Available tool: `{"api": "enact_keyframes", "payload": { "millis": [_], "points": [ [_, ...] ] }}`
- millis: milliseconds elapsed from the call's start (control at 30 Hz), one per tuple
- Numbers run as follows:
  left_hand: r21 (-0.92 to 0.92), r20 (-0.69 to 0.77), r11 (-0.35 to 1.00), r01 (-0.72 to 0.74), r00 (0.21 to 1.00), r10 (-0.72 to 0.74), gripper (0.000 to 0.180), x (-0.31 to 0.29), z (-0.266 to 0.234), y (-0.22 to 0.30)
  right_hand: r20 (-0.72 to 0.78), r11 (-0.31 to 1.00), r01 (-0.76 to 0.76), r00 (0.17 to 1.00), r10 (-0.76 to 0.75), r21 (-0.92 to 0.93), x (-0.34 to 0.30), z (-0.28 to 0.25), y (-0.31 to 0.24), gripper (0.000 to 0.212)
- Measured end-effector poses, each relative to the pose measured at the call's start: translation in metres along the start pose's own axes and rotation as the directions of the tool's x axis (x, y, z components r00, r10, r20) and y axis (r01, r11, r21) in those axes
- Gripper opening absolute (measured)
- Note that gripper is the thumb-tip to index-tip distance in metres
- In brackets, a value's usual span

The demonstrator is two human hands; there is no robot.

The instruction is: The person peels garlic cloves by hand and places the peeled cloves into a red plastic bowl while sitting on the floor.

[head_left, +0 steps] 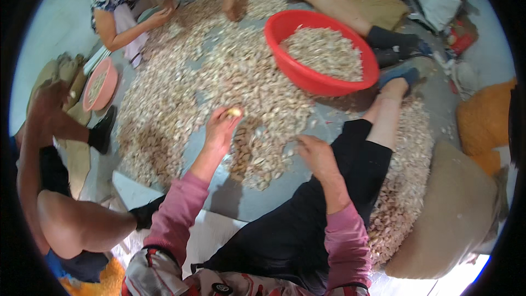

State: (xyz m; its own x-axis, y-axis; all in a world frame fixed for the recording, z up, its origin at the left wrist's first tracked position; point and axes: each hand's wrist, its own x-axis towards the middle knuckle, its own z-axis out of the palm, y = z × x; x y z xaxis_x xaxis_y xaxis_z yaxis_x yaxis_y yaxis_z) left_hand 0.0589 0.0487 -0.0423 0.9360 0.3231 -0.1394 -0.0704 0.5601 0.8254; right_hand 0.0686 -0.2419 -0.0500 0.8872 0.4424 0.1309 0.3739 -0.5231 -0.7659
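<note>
Between the thumb and fingers of my left hand (220, 127), a small pale yellow piece, apparently a garlic clove (234, 112), is pinched above the heap. My right hand (319, 157) hovers over the near right edge of the heap, fingers loosely bent and a little apart, with nothing visible in them. Under and beyond both hands spreads a wide heap of garlic cloves (246, 68) in papery skins. A smaller, browner clump of cloves (239, 156) lies between my hands on the grey sheet (224, 200).
A big red basin (329, 83) of cloves stands at the far right. A pink basin (108, 94) sits at the left. Co-workers sit at the left (66, 216) and far side (118, 27). My legs (307, 208) stretch rightward. More cloves (408, 170) lie beside a full sack (446, 216).
</note>
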Motion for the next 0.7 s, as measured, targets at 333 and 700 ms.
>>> {"api": "enact_keyframes", "payload": {
  "millis": [333, 700],
  "points": [
    [0.107, -0.124, 0.976, 0.192, 0.976, -0.178, 0.019, -0.139, 0.051, -0.064, 0.105, 0.974, -0.014, 0.994, -0.011, 0.228, -0.045, 0.039, -0.081, 0.04],
    [0.88, -0.038, 0.472, -0.041, 0.987, 0.157, 0.016, -0.257, -0.061, -0.039, -0.129, 0.996, -0.032, 0.991, 0.043, 0.089, -0.063, 0.056, -0.057, 0.015]
  ]
}}
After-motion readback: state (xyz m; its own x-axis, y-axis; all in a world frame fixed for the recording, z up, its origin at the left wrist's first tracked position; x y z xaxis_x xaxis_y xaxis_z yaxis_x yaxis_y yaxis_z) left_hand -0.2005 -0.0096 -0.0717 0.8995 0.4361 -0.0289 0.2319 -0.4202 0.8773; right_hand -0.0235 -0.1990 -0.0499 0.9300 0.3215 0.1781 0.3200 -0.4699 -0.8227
